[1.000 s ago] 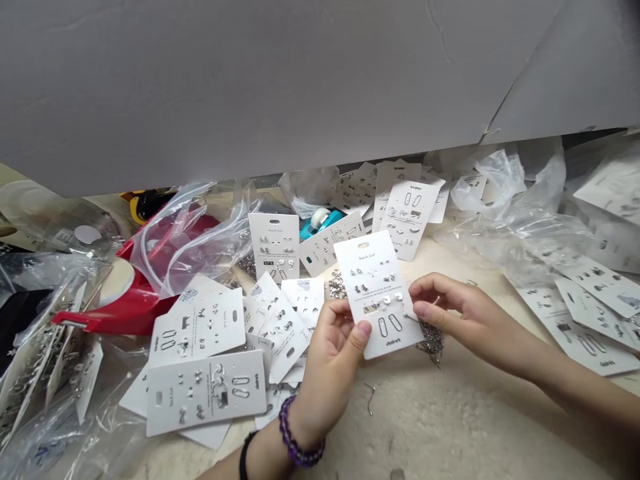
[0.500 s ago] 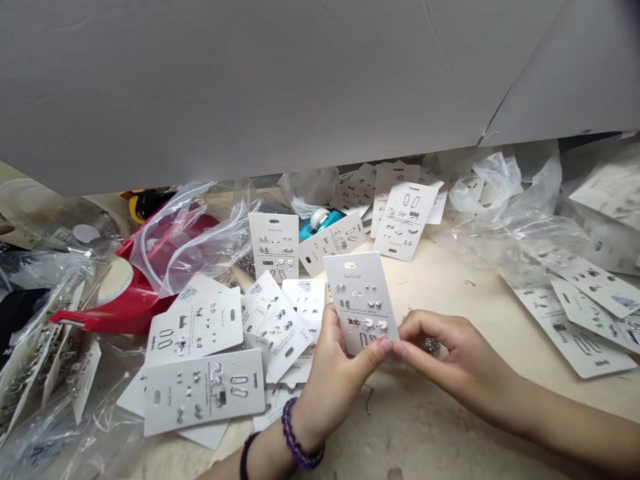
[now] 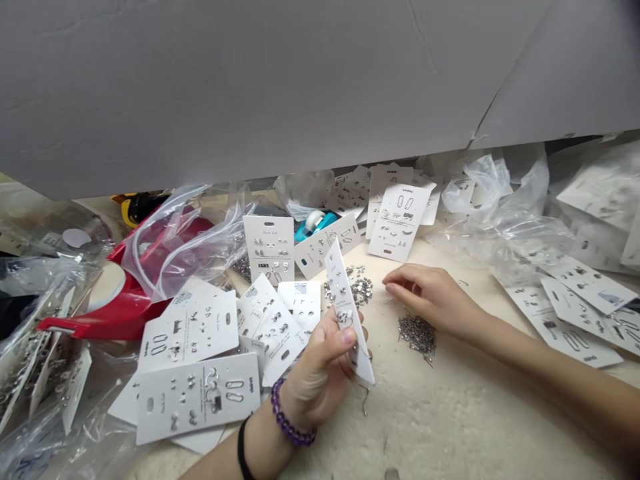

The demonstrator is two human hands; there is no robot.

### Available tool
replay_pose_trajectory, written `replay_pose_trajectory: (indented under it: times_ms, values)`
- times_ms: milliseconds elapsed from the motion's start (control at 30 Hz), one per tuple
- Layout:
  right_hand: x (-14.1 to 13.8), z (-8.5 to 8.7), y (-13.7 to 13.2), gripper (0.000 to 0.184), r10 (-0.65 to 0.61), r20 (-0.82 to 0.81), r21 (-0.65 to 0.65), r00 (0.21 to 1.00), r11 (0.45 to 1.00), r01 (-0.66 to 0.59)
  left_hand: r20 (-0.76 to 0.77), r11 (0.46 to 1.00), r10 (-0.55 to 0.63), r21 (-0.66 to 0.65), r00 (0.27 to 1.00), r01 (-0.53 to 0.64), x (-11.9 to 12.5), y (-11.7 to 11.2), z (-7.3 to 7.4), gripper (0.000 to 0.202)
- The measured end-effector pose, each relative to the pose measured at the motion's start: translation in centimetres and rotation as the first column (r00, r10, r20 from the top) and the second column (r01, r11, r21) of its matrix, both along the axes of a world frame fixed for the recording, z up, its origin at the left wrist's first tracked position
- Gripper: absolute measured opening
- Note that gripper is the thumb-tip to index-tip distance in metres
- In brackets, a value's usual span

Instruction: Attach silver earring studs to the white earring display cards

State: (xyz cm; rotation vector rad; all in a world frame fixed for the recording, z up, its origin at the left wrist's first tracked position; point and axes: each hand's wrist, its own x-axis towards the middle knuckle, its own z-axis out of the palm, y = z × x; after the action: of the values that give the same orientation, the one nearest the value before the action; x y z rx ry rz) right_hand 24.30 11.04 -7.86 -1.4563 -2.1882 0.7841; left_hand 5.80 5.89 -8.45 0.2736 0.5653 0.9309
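White earring card (image 3: 339,272), partly filled (seen edge-on), sits pinched in the left hand (image 3: 320,373); right hand (image 3: 433,301), grip unclear, hovers beside loose studs (image 3: 360,288) mid-bench.

The left hand (image 3: 320,373) pinches a white earring card (image 3: 344,300) by its lower half, the card turned almost edge-on (its studs barely show). A purple bead bracelet (image 3: 290,427) circles that wrist. The right hand (image 3: 433,300) lies palm down on the cream table (image 3: 450,413), its fingers (image 3: 400,288) stretched out loosely towards a scatter of small silver earring pieces (image 3: 359,288), with a darker heap of metal hooks (image 3: 417,332) just beside its wrist. More filled cards (image 3: 200,393) overlap at the left, near a red tray (image 3: 120,317) under a clear zip bag (image 3: 185,240). A teal tape dispenser (image 3: 317,223) sits behind.
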Motion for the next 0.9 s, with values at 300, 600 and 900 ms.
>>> replay_pose_trajectory:
  times_ms: [300, 600, 900]
  values:
    - [-1.6, -1.0, 1.9, 0.012, 0.08, 0.281, 0.062, 0.956, 0.993, -0.101, 0.064, 0.987, 0.071, -0.149, 0.995, -0.061, -0.3, 0.1, 0.3, 0.036]
    - [-1.2, -1.1, 2.3, 0.017, 0.122, 0.317, 0.095, 0.941, 0.983, -0.159, 0.105, 0.978, 0.073, -0.203, 0.992, -0.05, -0.3, 0.2, 0.4, 0.039]
    - [-1.6, -1.2, 2.1, 0.019, 0.154, 0.401, 0.142, 0.903, 0.963, -0.227, 0.137, 0.978, 0.072, -0.205, 0.988, -0.043, -0.3, 0.2, 0.2, 0.037]
